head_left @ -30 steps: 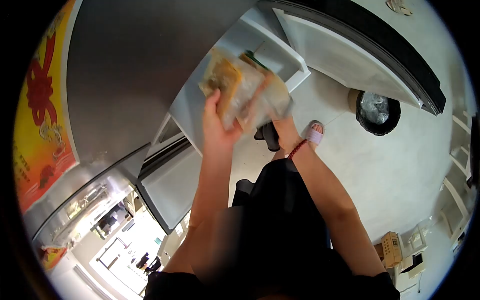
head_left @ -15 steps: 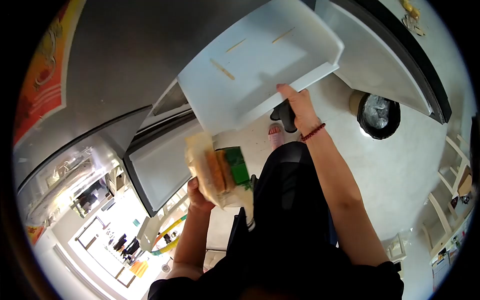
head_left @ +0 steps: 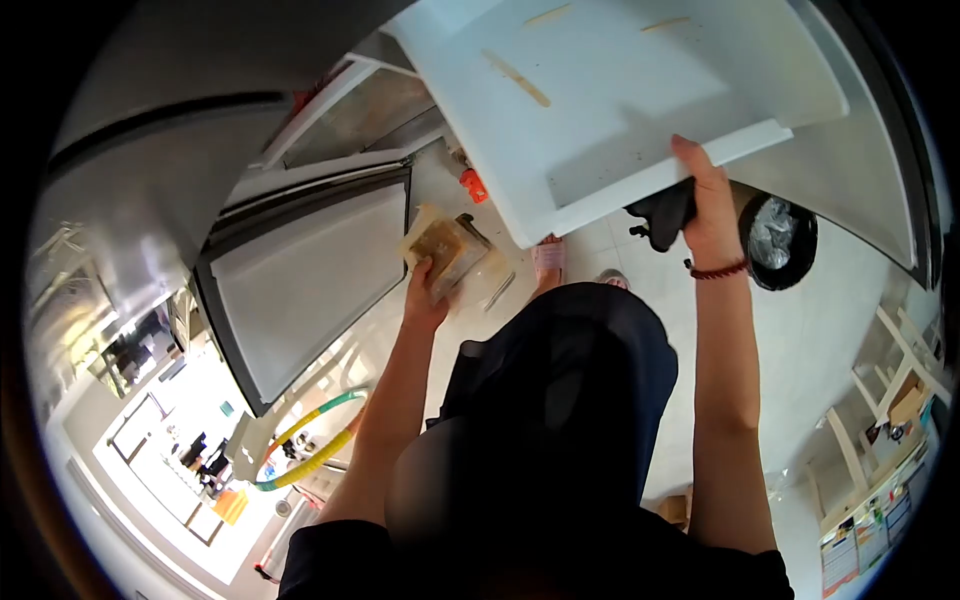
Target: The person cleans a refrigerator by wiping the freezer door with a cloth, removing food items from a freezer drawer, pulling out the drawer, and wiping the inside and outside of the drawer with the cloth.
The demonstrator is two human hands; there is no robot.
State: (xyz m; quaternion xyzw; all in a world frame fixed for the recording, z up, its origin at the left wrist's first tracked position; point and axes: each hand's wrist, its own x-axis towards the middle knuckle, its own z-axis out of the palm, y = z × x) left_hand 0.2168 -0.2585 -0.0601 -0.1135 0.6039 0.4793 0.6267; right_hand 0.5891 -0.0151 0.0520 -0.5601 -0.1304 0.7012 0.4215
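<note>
My left hand (head_left: 428, 298) is closed around a clear plastic food package (head_left: 452, 252) with brown, bread-like pieces inside; it is slightly blurred. My right hand (head_left: 712, 215) grips the front rim of a white drawer (head_left: 610, 110), thumb over the top edge. Three thin yellowish strips and some dark specks lie on the drawer's floor. A black item (head_left: 662, 215) sits against the right hand's fingers under the rim; its kind cannot be made out. The package is held apart from the drawer, to its lower left.
An open fridge door (head_left: 310, 285) with a white inner panel stands to the left, another door (head_left: 880, 170) to the right. A black bin with a clear liner (head_left: 775, 235) is on the floor. A coloured hoop (head_left: 312, 465) lies lower left; white wooden furniture (head_left: 850, 450) stands right.
The drawer and my right hand have shifted right and up in view, the view itself turning. My left hand has turned the package, so its green part no longer shows.
</note>
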